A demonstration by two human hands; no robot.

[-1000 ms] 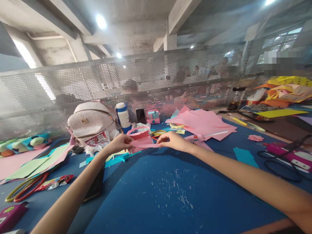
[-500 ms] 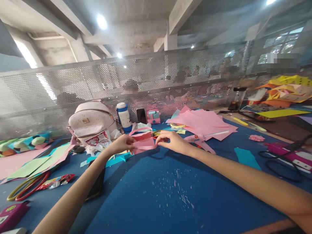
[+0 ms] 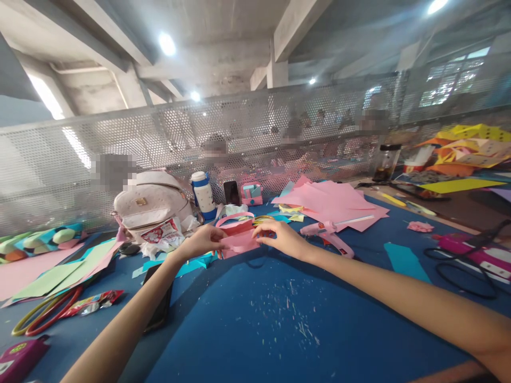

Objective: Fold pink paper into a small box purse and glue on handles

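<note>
A small pink paper bag [image 3: 241,242] with a looped strip handle is held above the blue table [image 3: 239,319]. My left hand [image 3: 205,242] pinches its left side, fingers closed on the paper. At its right edge, my right hand [image 3: 273,234] is closed too, thumb and fingertips gripping the paper. To the right of that hand lies a pink glue gun [image 3: 329,234]. Behind it spreads a pile of pink paper sheets [image 3: 329,199]. Scraps of turquoise paper [image 3: 195,263] lie under my left hand.
A pale backpack [image 3: 154,202], a white-and-blue bottle [image 3: 203,194] and an upright phone [image 3: 231,192] stand along the perforated metal screen [image 3: 247,127]. A dark phone [image 3: 159,303] lies beneath my left forearm. Small paper bits litter the front; a black cable [image 3: 463,276] lies at right.
My right hand has come slightly left and now grips the bag's right edge. The bag has turned and tilted a little, and its handle loop stands more open.
</note>
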